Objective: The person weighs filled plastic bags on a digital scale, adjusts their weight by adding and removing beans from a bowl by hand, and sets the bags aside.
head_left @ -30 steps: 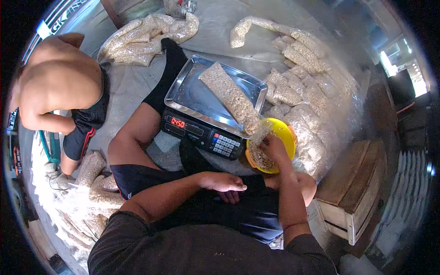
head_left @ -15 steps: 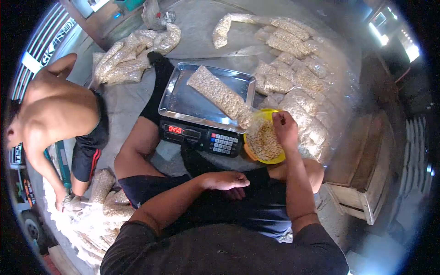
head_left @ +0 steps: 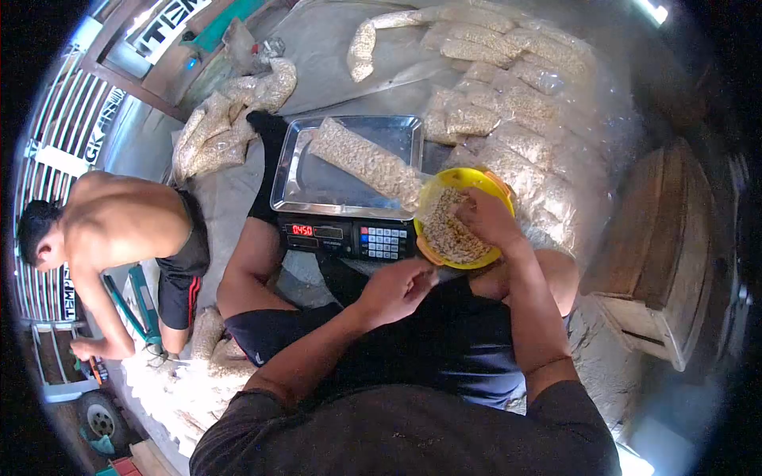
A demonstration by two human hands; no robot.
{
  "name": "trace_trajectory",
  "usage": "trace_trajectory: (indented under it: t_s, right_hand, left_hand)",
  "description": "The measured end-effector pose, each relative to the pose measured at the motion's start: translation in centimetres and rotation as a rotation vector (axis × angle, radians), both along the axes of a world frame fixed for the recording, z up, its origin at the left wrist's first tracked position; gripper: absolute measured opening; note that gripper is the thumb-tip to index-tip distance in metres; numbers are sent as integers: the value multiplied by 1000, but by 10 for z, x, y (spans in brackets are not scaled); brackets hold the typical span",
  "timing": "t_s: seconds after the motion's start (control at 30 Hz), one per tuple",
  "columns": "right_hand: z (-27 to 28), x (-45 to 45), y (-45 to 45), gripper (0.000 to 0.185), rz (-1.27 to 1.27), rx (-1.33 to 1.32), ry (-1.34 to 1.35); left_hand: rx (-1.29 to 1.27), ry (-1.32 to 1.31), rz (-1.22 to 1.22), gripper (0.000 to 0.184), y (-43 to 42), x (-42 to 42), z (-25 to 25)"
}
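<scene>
My right hand (head_left: 486,218) reaches into a yellow bowl (head_left: 503,190) of pale grain pieces (head_left: 451,230), fingers bent down among them; whether they grip any is hidden. My left hand (head_left: 399,290) hangs in front of the scale (head_left: 345,236), its fingers curled and partly hidden. On the scale's metal tray (head_left: 290,178) lies a filled clear bag (head_left: 361,161), its loose end reaching over the bowl's left rim. The red display reads 0.450.
Many filled bags (head_left: 524,119) lie behind and right of the bowl, others (head_left: 218,127) beyond my foot and at lower left (head_left: 208,337). A wooden crate (head_left: 659,262) stands at right. Another person (head_left: 131,222) bends beside a green tool (head_left: 143,305) at left.
My right hand dipped from above the bowl back into the pieces. My left hand rose toward the scale and bowl. The other person's arm shifted outward, and the camera view turned.
</scene>
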State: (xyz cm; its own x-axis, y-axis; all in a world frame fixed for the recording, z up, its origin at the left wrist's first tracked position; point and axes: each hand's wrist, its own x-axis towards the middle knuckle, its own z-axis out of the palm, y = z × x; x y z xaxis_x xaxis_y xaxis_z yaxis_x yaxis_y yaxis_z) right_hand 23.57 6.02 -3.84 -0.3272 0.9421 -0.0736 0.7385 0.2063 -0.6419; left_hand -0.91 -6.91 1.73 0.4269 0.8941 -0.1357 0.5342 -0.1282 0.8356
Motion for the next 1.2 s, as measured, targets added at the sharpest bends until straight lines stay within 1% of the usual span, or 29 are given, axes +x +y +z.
trace_trajectory:
  t_s: [0.07,0.1,0.2,0.3,0.4,0.5,0.6,0.7,0.73,0.77,0.8,0.83,0.87,0.9,0.93,1.0,1.03,1.07,1.1,1.17,1.2]
  right_hand:
    - [14,-1,1,49,21,-110,133]
    - [11,-2,2,50,47,-112,111]
    - [11,-5,5,55,88,-133,44]
    - [-6,0,5,57,104,-202,-13]
    - [6,-4,1,54,118,-291,-7]
    - [18,-3,1,54,127,-316,-30]
    - [-47,12,17,51,169,-191,-48]
    - [-20,0,12,48,147,-305,103]
    - [-17,0,10,45,174,-239,71]
    - [-12,-6,8,43,214,-171,46]
    - [25,-19,-2,46,210,-167,-18]
    - [24,-21,-3,48,218,-175,-53]
    - [22,-23,-4,51,226,-182,-88]
    - [-12,-10,10,52,241,-204,-97]
    - [-24,-3,12,53,242,-215,-85]
    - [-36,10,15,55,210,-242,-71]
    - [-28,10,10,55,205,-248,-101]
    - [-10,3,1,56,198,-258,-132]
    - [0,-1,-5,56,192,-267,-159]
    - [-23,5,-10,50,166,-192,-121]
    - [-30,7,-10,47,156,-150,-100]
  left_hand:
    - [416,86,79,24,18,8,9]
    - [626,136,121,26,27,11,12]
    - [775,525,176,36,49,27,26]
    - [728,640,187,42,65,31,12]
    - [747,640,207,36,76,26,-3]
    - [844,616,151,29,86,16,-8]
    - [903,520,102,22,95,1,-7]
    - [916,383,175,17,102,-19,8]
    - [968,308,236,16,106,-28,15]
    - [954,319,271,16,108,-41,24]
    - [936,331,308,15,109,-56,34]
    - [917,337,341,14,104,-76,46]
    - [942,306,458,13,95,-99,61]
    - [970,265,565,13,84,-121,78]
    - [997,211,657,13,73,-138,94]
    - [1047,269,857,14,34,-178,128]
    - [1261,229,946,13,12,-203,138]
    - [1195,196,1047,13,-14,-217,159]
    - [1352,82,955,12,-36,-231,181]
    - [1558,253,1055,12,-74,-251,213]
    - [1419,377,1062,11,-89,-257,225]
